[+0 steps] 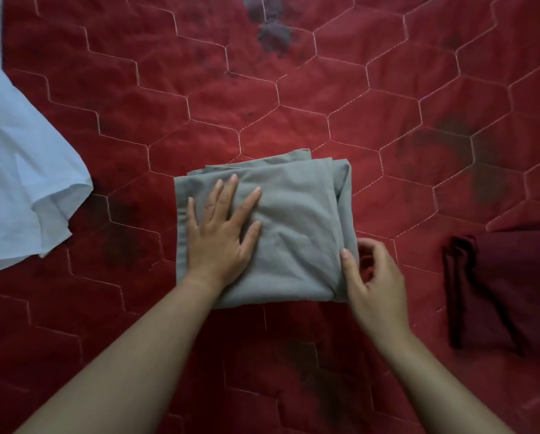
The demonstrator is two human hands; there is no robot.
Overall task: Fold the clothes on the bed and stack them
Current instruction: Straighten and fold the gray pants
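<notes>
Covering the whole view, a red quilted bed [293,98] carries three clothes. A white cloth [21,170] lies loose at the far left. A folded grey cloth [297,220] sits in the middle, with a folded maroon cloth [506,292] well apart at the right. The left hand [221,233] presses flat on the grey cloth, grip slack and fingers spread. The right hand [375,286] has its grip pinching the grey cloth's right edge.
</notes>
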